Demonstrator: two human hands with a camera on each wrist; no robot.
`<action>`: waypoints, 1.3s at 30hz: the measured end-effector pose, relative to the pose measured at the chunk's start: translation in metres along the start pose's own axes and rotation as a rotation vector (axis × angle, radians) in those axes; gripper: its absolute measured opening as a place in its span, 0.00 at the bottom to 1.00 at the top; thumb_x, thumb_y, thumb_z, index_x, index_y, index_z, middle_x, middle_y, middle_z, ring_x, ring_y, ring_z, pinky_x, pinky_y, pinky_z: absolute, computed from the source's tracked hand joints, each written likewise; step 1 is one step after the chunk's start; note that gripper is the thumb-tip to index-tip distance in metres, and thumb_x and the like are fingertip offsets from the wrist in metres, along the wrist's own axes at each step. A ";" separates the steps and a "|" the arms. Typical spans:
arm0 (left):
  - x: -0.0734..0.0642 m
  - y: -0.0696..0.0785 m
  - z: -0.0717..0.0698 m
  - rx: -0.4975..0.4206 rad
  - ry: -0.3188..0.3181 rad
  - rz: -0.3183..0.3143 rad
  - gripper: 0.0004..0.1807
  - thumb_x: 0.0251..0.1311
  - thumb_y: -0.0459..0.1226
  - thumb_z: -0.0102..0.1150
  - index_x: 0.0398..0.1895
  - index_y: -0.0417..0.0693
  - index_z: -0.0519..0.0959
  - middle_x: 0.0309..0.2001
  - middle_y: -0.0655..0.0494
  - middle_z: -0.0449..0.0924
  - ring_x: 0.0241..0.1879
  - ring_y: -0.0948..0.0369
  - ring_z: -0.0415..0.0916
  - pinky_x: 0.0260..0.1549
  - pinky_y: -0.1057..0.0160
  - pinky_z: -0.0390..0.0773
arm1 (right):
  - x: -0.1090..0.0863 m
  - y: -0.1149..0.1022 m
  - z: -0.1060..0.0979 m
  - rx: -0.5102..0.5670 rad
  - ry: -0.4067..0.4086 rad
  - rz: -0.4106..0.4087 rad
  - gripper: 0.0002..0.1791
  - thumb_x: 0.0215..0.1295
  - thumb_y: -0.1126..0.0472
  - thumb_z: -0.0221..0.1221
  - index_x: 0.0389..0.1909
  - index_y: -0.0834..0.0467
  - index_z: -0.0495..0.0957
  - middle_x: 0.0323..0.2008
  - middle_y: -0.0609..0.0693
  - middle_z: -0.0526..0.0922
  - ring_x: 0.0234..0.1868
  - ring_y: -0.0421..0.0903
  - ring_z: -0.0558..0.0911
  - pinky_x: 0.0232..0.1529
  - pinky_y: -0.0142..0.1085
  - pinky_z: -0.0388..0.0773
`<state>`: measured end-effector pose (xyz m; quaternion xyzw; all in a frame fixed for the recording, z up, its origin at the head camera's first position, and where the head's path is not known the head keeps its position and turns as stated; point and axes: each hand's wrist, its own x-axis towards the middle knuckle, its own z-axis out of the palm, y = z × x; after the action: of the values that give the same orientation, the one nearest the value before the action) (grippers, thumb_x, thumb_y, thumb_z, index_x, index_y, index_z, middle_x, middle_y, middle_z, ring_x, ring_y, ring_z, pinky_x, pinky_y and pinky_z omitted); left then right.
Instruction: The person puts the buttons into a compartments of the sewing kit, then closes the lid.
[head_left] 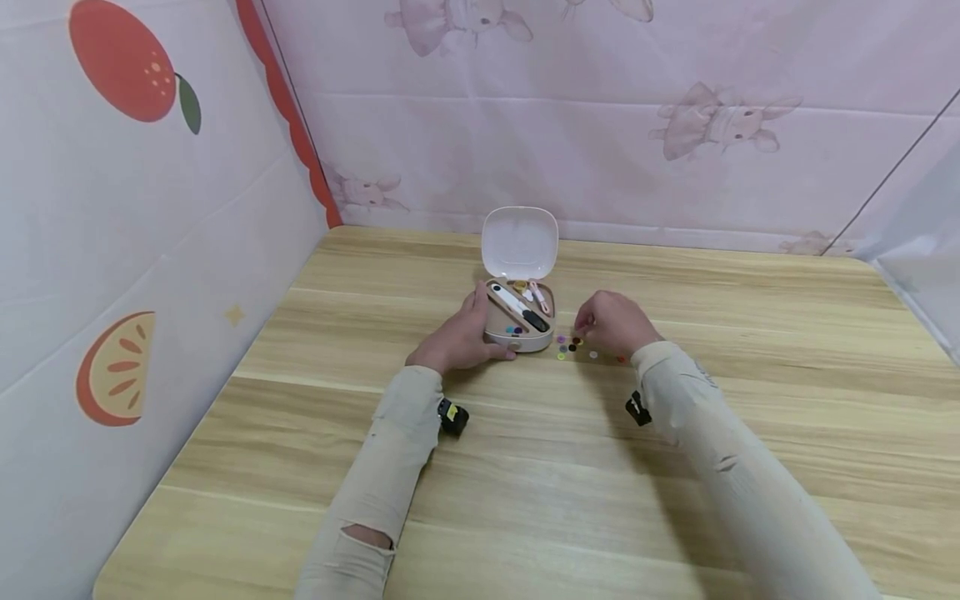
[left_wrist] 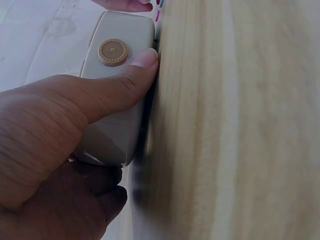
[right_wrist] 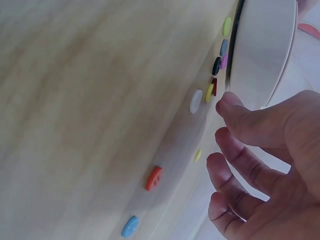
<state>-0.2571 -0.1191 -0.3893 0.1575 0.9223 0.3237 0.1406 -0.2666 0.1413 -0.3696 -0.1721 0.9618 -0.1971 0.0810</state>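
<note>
- Right hand (head_left: 617,321): outer fingers curled and spaced; whether thumb and forefinger pinch anything, one cannot tell.
- Loose buttons (right_wrist: 195,101) lie toward eight o'clock; gathering them appears in hand, calling for a careful pinch.
- Left hand (head_left: 459,337) grips the case (head_left: 534,342) at nine o'clock; its wall blocks a low path.
- Lid (head_left: 520,242) raised, twelve o'clock.

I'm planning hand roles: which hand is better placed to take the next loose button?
Probably the right hand: it is beside the loose buttons, while the left hand grips the open box.
</note>
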 end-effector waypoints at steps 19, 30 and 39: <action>0.000 -0.001 0.000 0.000 -0.003 0.002 0.70 0.58 0.48 0.74 0.80 0.41 0.24 0.81 0.40 0.31 0.79 0.50 0.39 0.75 0.56 0.48 | -0.001 0.003 0.004 -0.031 -0.003 -0.038 0.07 0.57 0.72 0.65 0.31 0.59 0.89 0.30 0.50 0.88 0.34 0.48 0.80 0.46 0.50 0.78; 0.000 -0.001 0.001 0.004 -0.003 0.005 0.70 0.58 0.48 0.74 0.80 0.41 0.24 0.81 0.40 0.32 0.79 0.50 0.40 0.75 0.56 0.48 | 0.000 0.002 0.006 -0.053 0.006 -0.049 0.05 0.57 0.70 0.66 0.29 0.58 0.89 0.28 0.48 0.86 0.34 0.48 0.79 0.44 0.49 0.77; 0.001 -0.001 0.001 0.008 0.000 0.010 0.70 0.58 0.48 0.74 0.80 0.40 0.24 0.81 0.40 0.32 0.79 0.51 0.39 0.75 0.56 0.47 | 0.000 0.002 0.006 -0.075 0.015 -0.078 0.05 0.55 0.69 0.66 0.27 0.56 0.88 0.26 0.46 0.84 0.33 0.47 0.78 0.41 0.47 0.76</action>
<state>-0.2576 -0.1192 -0.3905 0.1629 0.9227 0.3207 0.1384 -0.2662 0.1409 -0.3756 -0.2108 0.9616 -0.1654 0.0598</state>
